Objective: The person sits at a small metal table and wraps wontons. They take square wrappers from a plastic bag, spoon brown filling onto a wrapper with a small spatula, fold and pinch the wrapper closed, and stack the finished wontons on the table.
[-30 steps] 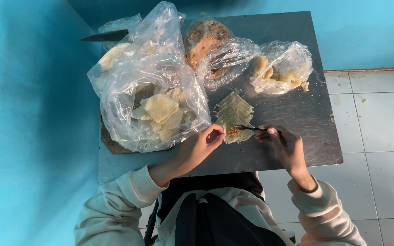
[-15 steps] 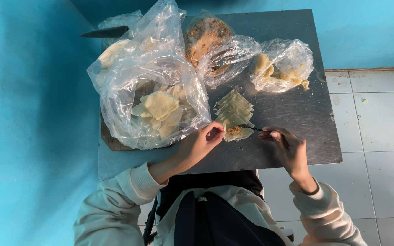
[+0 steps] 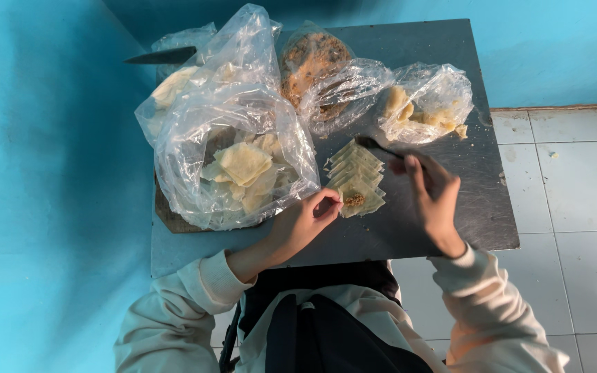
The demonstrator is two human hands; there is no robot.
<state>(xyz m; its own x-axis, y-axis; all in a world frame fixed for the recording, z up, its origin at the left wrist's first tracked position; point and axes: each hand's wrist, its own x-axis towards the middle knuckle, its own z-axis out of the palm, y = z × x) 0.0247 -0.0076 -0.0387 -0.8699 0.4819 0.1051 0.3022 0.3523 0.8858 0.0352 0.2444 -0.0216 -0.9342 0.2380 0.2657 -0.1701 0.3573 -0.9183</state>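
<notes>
Light: soft and even, daylight-like; moderately bright
Shadows: faint, close under the hands; dark band at the top along the blue wall (image 3: 50,173)
Glare: white highlights on the clear plastic bags (image 3: 233,117); dull sheen on the grey table (image 3: 409,242)
Focus: mostly sharp; right hand (image 3: 433,197) slightly motion-blurred
Edges: mild wide-angle stretch; table sides slant

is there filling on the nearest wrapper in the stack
Yes, a small brown dab of filling sits on the nearest wrapper of the fanned stack, right beside the left hand's fingertips.
</notes>
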